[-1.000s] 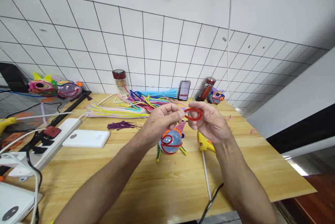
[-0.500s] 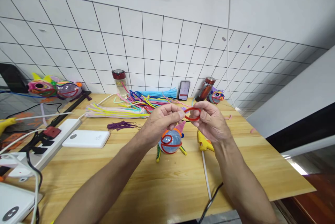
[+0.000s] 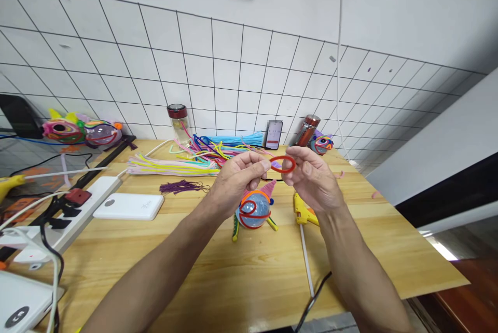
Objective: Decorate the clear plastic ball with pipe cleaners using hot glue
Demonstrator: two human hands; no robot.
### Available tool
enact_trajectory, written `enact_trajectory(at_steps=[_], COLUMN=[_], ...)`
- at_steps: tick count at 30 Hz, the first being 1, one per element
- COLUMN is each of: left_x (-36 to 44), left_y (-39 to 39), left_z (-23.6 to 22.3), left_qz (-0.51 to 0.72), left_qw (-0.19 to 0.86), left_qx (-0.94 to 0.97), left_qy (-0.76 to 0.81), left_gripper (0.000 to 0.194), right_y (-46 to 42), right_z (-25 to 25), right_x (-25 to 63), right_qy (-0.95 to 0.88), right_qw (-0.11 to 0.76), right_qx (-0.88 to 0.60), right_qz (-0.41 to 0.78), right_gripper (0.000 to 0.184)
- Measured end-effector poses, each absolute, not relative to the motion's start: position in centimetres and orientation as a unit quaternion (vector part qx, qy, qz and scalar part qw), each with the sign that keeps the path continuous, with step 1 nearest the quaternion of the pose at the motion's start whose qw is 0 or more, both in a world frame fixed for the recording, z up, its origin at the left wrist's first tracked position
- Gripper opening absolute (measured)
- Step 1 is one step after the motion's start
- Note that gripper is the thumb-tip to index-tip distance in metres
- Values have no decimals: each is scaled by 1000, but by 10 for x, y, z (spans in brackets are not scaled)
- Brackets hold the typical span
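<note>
Ring shaping above a wooden table [image 3: 218, 291]. The closed ring of fuzzy red wire [image 3: 282, 171] has shifted slightly toward the left hand [image 3: 233, 182] and shows a fuller oval, leaving its outline easier to judge. The left thumb and forefinger are clamped together on its near end; the fingers of the right hand [image 3: 319, 180] are curled at the far side, but whether they grip it cannot be told. The ring is in the air between the hands, above and behind a clear ball figure with red wire outlines and a pink cone [image 3: 260, 211]. Counted: one ring in hand; four decorated ball figures, comprising the clear one, a pink one with yellow points [image 3: 60, 128] and a lilac-tinted one [image 3: 103, 133] at left, and a blue-faced one [image 3: 322, 144] at right; two lidded bottles, one clear with a dark red cap [image 3: 177, 111] and one reddish-brown and metallic [image 3: 308, 128]; two white power banks [image 3: 132, 207]; one upright phone with a lit screen [image 3: 274, 135]; one purple tassel bundle [image 3: 181, 186]; and, beside the right hand, one yellow glue gun [image 3: 300, 211]. The loose coloured wires overlap too much to count.
</note>
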State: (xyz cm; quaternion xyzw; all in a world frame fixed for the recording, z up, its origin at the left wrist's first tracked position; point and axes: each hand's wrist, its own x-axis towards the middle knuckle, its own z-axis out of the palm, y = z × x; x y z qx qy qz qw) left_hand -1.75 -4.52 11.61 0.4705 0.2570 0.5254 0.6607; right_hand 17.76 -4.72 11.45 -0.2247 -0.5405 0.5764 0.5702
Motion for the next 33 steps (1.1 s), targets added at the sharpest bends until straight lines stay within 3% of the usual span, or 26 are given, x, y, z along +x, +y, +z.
enact_trajectory(at_steps=[4, 16, 19, 25, 29, 33], left_x=[-17, -17, -17, -17, -17, -17], left_y=[-46, -45, -45, -46, -45, -45], left_z=[115, 114, 115, 114, 113, 112], left_qz=[522, 529, 537, 531, 532, 529], left_qw=[661, 660, 654, 656, 654, 656], left_qx=[475, 467, 463, 464, 463, 462], left_qy=[255, 258, 262, 271, 275, 276], left_gripper=[41, 41, 38, 36, 36, 37], right_y=[-47, -45, -47, -51, -50, -48], right_z=[113, 109, 105, 105, 107, 106], right_x=[175, 177, 178, 177, 178, 179], right_qy=[-538, -576, -647, -779, -801, -809], right_qw=[578, 582, 588, 525, 503, 502], right_qx=[-229, -262, -282, -343, -319, -295], right_qz=[570, 510, 395, 25, -67, -84], right_gripper=[32, 40, 46, 51, 52, 50])
